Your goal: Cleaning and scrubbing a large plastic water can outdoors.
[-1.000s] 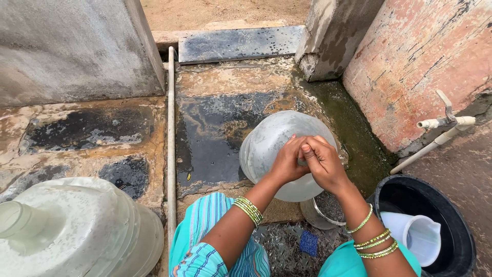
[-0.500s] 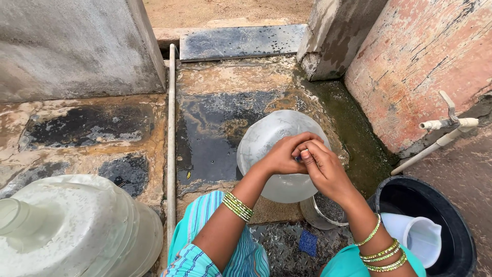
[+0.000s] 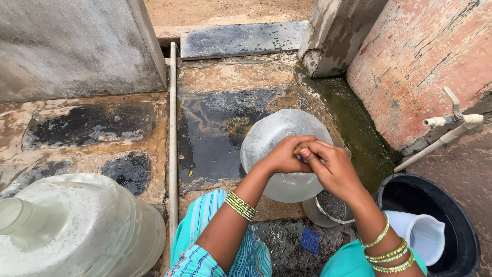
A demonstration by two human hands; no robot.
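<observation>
Nearest, a blue scrub pad (image 3: 309, 240) lies on wet ground by a steel bowl (image 3: 328, 208). Just above, left hand (image 3: 285, 154) and right hand (image 3: 330, 166) close together on the clear water jug (image 3: 282, 149)'s mouth, over the wet slab (image 3: 215, 128).

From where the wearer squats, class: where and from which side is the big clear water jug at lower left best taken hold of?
Grip the clear water jug by its narrow neck, coming from its left end. It lies on its side with the neck pointing left; the ribbed body looks too broad and smooth for one hand. Both the left hand and the right hand are busy at the round container.
</observation>
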